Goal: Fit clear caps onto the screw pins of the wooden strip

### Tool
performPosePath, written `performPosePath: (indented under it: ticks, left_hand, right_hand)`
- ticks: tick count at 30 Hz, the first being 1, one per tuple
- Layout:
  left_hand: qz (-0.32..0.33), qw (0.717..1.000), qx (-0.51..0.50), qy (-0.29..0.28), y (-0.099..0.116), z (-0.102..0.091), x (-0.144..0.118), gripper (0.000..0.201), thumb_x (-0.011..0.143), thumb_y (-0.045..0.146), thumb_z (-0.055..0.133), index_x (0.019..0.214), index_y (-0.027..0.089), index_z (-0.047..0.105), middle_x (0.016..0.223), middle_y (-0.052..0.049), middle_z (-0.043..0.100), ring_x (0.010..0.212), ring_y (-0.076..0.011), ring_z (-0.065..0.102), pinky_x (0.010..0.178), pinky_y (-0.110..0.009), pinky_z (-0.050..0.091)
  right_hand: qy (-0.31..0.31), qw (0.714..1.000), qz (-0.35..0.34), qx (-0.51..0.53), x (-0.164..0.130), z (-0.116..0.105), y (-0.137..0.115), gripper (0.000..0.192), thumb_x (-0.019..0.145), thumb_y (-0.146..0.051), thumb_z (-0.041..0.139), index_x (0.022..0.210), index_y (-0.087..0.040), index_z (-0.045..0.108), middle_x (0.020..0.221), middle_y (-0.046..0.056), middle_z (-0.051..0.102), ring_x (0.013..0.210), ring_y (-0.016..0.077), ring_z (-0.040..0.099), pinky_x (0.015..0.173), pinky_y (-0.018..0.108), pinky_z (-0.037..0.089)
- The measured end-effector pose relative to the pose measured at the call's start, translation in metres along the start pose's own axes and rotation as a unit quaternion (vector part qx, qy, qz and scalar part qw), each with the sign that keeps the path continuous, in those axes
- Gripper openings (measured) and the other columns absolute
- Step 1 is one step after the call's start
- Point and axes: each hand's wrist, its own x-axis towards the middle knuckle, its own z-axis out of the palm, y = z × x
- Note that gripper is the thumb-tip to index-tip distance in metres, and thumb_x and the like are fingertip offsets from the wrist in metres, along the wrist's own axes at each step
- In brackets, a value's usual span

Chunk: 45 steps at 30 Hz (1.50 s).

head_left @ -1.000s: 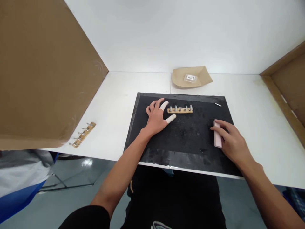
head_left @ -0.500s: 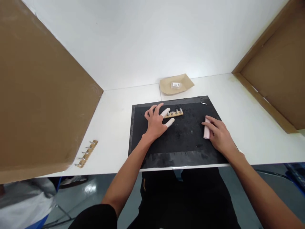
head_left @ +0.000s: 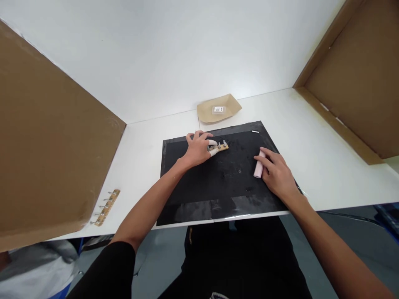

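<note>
On a black mat [head_left: 218, 182] lies a small wooden strip with metal pegs [head_left: 221, 146]. My left hand [head_left: 197, 147], with white finger cots on thumb and forefinger, pinches the strip's left end. My right hand [head_left: 276, 172] rests on the mat's right side, its fingers lying on a pink bar [head_left: 258, 165] that sits flat on the mat. Whether the right hand grips the bar or only touches it is unclear.
A second pegged wooden strip [head_left: 105, 207] lies on the white table at the left, near a brown cardboard panel [head_left: 46, 158]. A brown paper tray [head_left: 220, 109] with a small labelled packet stands behind the mat. Another cardboard panel [head_left: 358, 79] stands right. A tiny white pin [head_left: 255, 132] lies on the mat.
My left hand has closed its thumb and forefinger on the left end of the pegged strip. The right hand stays on the pink bar. The camera has tilted up and shifted.
</note>
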Motion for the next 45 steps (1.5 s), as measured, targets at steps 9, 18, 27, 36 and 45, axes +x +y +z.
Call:
performPosePath:
  ticks: [9,18,27,36,45]
  left_hand:
    - [-0.030,0.999,0.000,-0.038,0.007,-0.004,0.013,0.014,0.089,0.028,0.066,0.081,0.027,0.077,0.122,-0.003,0.074,0.128,-0.0302,0.052,0.112,-0.065,0.020]
    - [0.026,0.994,0.089,-0.052,0.005,-0.014,0.025,0.009,0.086,0.031,0.070,0.086,0.027,0.078,0.113,-0.006,0.075,0.127,-0.0324,0.049,0.116,-0.063,0.012]
    - [0.106,0.980,0.072,-0.149,0.003,-0.044,0.026,0.030,0.086,0.022,0.064,0.111,0.032,0.075,0.132,-0.004,0.068,0.128,-0.0304,0.052,0.113,-0.057,0.016]
    - [0.111,0.975,0.056,-0.185,0.003,-0.047,0.033,0.026,0.090,0.026,0.055,0.103,0.030,0.077,0.126,-0.003,0.071,0.125,-0.0264,0.056,0.114,-0.054,0.016]
    - [0.098,0.981,0.043,-0.164,-0.007,-0.043,0.040,0.027,0.081,0.017,0.057,0.087,0.030,0.079,0.119,-0.001,0.074,0.120,-0.0257,0.059,0.113,-0.053,0.018]
  right_hand:
    - [-0.007,0.999,-0.006,0.036,0.004,-0.007,-0.004,0.032,0.093,-0.005,0.052,0.120,-0.016,0.066,0.141,0.017,0.057,0.123,0.0313,0.061,0.099,0.048,0.057]
    - [0.004,0.998,-0.017,0.065,0.002,-0.008,-0.005,0.034,0.092,-0.005,0.054,0.121,-0.018,0.064,0.140,0.017,0.058,0.120,0.0318,0.063,0.096,0.049,0.059]
    - [0.007,0.995,-0.017,0.096,0.001,-0.007,-0.005,0.032,0.090,-0.003,0.058,0.119,-0.015,0.066,0.137,0.019,0.059,0.117,0.0333,0.064,0.094,0.049,0.060]
    - [-0.005,0.991,-0.021,0.133,-0.001,-0.009,-0.005,0.036,0.088,-0.001,0.060,0.121,-0.015,0.065,0.139,0.019,0.058,0.118,0.0328,0.063,0.098,0.049,0.058]
    - [-0.004,0.989,-0.021,0.146,0.001,-0.009,-0.005,0.035,0.088,0.001,0.061,0.120,-0.012,0.065,0.137,0.020,0.058,0.117,0.0332,0.063,0.097,0.049,0.058]
